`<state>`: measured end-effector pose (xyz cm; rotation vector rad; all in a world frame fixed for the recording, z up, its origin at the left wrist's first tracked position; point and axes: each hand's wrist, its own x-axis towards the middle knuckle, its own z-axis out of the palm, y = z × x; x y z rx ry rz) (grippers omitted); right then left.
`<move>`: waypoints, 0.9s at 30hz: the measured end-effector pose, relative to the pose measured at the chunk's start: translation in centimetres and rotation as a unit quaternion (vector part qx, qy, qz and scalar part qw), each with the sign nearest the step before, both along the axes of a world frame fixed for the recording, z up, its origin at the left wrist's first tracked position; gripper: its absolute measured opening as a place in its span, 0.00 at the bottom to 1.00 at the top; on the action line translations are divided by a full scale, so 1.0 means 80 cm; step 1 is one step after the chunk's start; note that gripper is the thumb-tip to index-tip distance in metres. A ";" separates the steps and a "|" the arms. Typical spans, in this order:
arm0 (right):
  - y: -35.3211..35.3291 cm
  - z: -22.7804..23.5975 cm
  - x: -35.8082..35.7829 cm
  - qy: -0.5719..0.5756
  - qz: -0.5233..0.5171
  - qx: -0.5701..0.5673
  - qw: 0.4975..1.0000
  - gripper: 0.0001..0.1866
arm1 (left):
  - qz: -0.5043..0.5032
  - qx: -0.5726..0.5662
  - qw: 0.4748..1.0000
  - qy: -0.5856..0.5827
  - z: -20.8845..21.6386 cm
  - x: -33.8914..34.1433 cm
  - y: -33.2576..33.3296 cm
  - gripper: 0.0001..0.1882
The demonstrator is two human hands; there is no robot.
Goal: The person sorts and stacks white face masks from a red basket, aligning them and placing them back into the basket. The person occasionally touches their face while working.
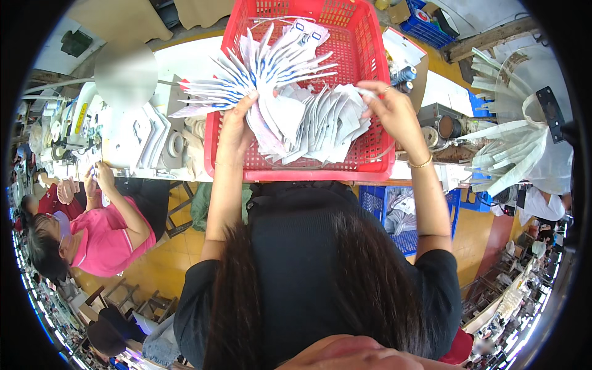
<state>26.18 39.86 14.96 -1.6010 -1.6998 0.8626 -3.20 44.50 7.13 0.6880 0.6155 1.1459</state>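
Over a red plastic basket (pixel 246 172), my left hand (pixel 237 126) grips a thick bundle of thin white pieces (pixel 271 74), fabric or paper, with blue markings. Their upper ends fan out to the left and up. The lower part of the pieces (pixel 333 123) spreads rightward in overlapping layers above the basket. At the right end of these layers, my right hand (pixel 394 111) has its thumb and fingers closed on the edge of a white piece. Another printed white piece (pixel 308 32) lies at the basket's far side.
A white worktable (pixel 194 55) runs under the basket. Folded white pieces (pixel 151 135) stand to the left, dark thread spools (pixel 404 77) to the right. Pale fabric strips (pixel 518 160) hang farther right. A blue crate (pixel 373 203) sits below. A co-worker in pink (pixel 117 240) is at the left.
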 end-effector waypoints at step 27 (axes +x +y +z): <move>0.013 -0.141 -0.106 0.319 -0.077 -0.119 0.937 0.08 | -0.114 -0.098 0.988 0.046 -0.032 0.046 -0.012 0.20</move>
